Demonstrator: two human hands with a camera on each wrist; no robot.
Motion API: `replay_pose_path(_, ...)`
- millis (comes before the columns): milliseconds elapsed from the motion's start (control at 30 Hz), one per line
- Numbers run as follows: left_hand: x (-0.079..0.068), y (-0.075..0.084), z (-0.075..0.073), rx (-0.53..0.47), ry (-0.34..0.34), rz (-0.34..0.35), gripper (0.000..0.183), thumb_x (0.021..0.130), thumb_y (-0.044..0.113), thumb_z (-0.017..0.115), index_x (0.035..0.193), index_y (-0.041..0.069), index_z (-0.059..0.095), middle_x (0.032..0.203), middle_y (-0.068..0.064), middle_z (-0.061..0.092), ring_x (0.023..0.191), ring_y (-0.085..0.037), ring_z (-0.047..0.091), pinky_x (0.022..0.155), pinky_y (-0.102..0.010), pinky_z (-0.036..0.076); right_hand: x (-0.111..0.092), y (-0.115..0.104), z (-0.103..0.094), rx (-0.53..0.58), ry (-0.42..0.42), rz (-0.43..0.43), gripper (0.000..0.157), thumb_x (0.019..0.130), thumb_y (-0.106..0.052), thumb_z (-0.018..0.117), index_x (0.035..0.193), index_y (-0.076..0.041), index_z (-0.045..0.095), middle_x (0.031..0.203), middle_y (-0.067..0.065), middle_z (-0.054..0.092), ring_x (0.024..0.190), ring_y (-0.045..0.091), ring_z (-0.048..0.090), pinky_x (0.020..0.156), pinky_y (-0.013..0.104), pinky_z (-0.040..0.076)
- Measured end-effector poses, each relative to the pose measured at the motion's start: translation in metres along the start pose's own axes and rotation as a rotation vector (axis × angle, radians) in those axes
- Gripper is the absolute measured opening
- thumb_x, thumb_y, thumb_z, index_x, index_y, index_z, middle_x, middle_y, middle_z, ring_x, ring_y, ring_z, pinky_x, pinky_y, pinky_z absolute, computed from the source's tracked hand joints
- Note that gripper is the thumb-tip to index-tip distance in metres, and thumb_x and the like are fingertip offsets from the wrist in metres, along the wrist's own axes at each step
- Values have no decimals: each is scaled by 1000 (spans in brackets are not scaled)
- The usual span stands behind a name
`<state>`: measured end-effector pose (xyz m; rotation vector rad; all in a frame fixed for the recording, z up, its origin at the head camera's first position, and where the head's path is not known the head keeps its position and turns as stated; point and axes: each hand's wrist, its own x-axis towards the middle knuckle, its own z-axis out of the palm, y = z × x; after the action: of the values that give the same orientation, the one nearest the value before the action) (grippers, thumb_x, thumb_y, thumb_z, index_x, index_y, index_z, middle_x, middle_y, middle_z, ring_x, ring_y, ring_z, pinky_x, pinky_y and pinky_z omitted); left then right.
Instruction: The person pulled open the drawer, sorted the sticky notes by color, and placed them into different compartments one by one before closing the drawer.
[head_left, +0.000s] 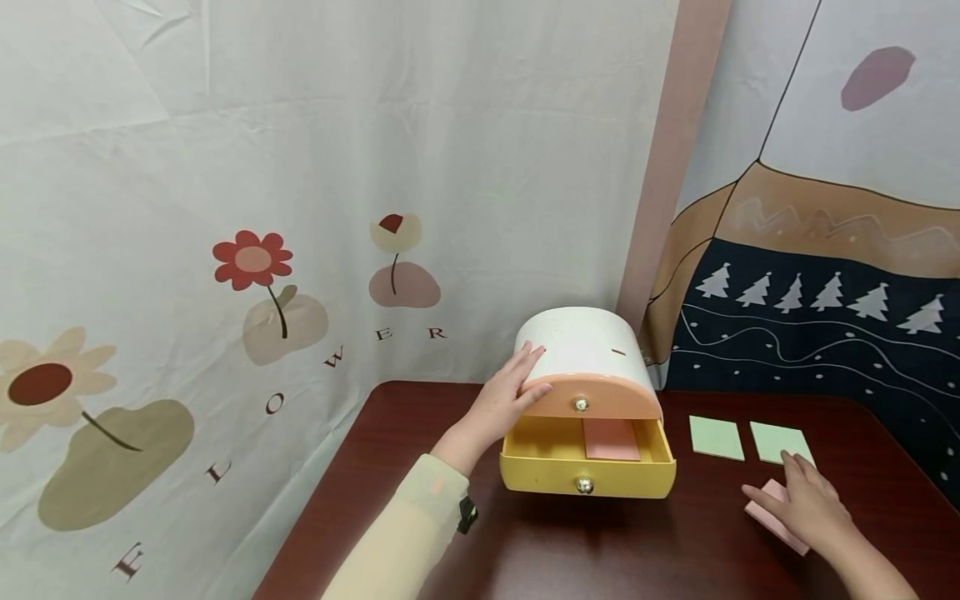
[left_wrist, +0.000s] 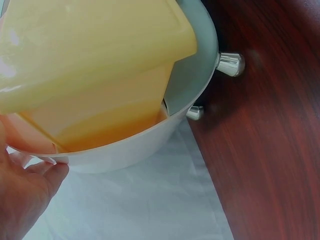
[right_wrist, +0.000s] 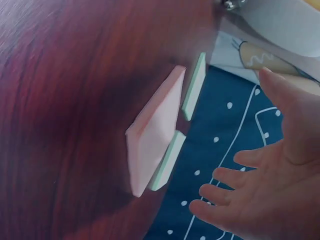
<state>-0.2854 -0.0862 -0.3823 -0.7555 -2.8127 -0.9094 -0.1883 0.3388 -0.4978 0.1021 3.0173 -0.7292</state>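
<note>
A small rounded cabinet (head_left: 581, 333) has a white top, an orange upper drawer (head_left: 615, 400) and a yellow lower drawer (head_left: 630, 480) that is pulled out. Inside the yellow drawer lies a pink sticky-note pad (head_left: 612, 440). My left hand (head_left: 491, 408) rests on the cabinet's left side, thumb by the front edge; the left wrist view catches its fingers at the white rim (left_wrist: 120, 157). At the right, a second pink sticky-note pad (right_wrist: 157, 130) lies on the table under my right hand (head_left: 810, 504), whose fingers are spread and hold nothing.
Two light green sticky-note pads (head_left: 716, 437) lie side by side right of the cabinet, behind the pink one. The dark red-brown table (head_left: 540, 558) meets a printed curtain (head_left: 480, 167) at the back and left. Silver knobs (head_left: 585, 485) stick out from the drawers.
</note>
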Motion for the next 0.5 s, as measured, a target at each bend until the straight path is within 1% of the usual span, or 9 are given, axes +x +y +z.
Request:
replay_pose_path(167, 0, 0, 1, 1, 3, 2, 66, 92, 60, 43, 150, 39, 21, 159, 8, 12, 143, -23, 25, 112, -50, 27, 1, 11, 2, -33, -85, 62, 111, 83, -66, 54, 136, 25, 16, 131, 50, 15, 118, 65, 18, 89, 76, 26)
replay_pose_path(267, 0, 0, 1, -2, 3, 3, 66, 92, 60, 43, 150, 39, 21, 159, 8, 12, 143, -23, 25, 112, -50, 27, 1, 17, 3, -44, -132, 102, 118, 78, -70, 58, 135, 25, 16, 129, 49, 15, 115, 67, 20, 86, 77, 29)
replay_pose_path(400, -1, 0, 1, -8, 3, -1, 66, 91, 61, 42, 150, 40, 21, 159, 9, 12, 143, -22, 25, 112, -51, 27, 1, 25, 6, -51, -172, 137, 125, 72, -73, 60, 133, 26, 15, 126, 50, 15, 110, 70, 21, 83, 77, 31)
replay_pose_path(500, -1, 0, 1, -7, 4, -2, 65, 91, 61, 42, 149, 41, 21, 159, 9, 12, 143, -22, 25, 112, -50, 27, 1, 30, 7, -56, -195, 156, 128, 70, -75, 61, 132, 28, 16, 124, 51, 16, 108, 71, 21, 85, 75, 31)
